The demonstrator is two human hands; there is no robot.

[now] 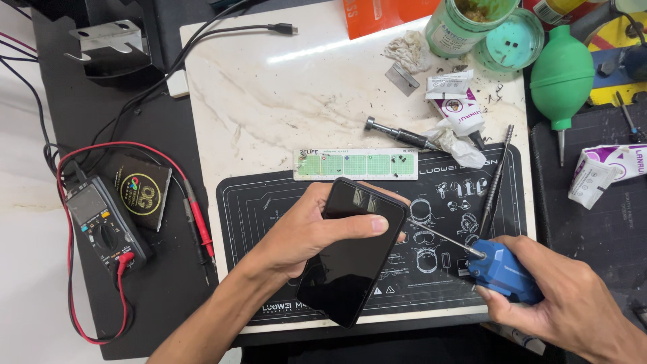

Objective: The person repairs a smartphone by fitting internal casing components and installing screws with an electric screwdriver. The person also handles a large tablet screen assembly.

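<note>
The left hand (303,232) holds a black phone (352,253) mid-frame, fingers wrapped around it. The right hand (563,300), lower right, grips a blue tool (502,273); its thin tip touches the phone's edge.

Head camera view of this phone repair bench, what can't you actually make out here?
- The tool tip: the blue tool in the right hand points its thin shaft at the black phone; the left hand hides its tip.
- The phone's underside: faces away, palm covers it.
- The green jar: cut off by the top edge.
- Specks on the green screw tray: too small to identify.
</note>
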